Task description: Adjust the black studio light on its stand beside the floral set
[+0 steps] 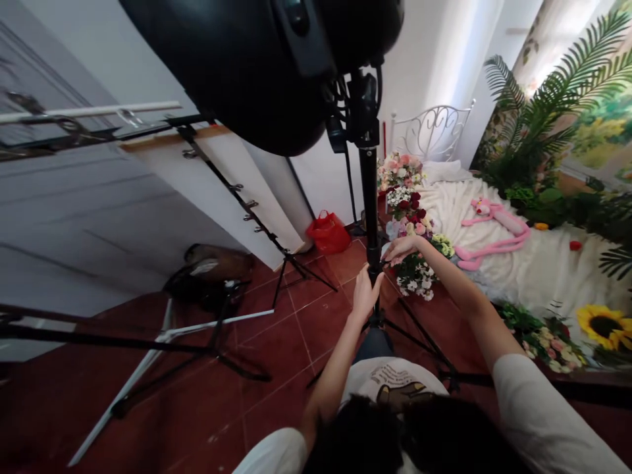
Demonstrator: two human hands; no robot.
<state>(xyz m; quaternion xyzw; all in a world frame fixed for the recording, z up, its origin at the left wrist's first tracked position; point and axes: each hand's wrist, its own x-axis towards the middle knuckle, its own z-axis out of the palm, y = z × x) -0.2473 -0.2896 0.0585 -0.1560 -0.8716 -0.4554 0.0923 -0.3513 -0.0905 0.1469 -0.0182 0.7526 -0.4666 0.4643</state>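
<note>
In front of me stands a black light stand (369, 197), upright, with a large black studio light (247, 72) at its top. My left hand (365, 294) is wrapped round the pole just below a collar. Slightly higher, on the pole's right side, the bent fingers of my right hand (402, 249) close at the collar's tightening knob. Those fingers mostly hide the knob. Cables hang beside the light's mount, and the stand's legs spread over the tiled floor (276, 368) near my body.
To the left are further stands, a clamp-hung crossbar (217, 171) and a white panel (232, 178). A red bag (329, 232) sits by the wall. At right, flowers (409, 210) border a bed with a white cover (557, 263) and a pink plush toy (501, 220). Palm leaves (557, 99) rise behind.
</note>
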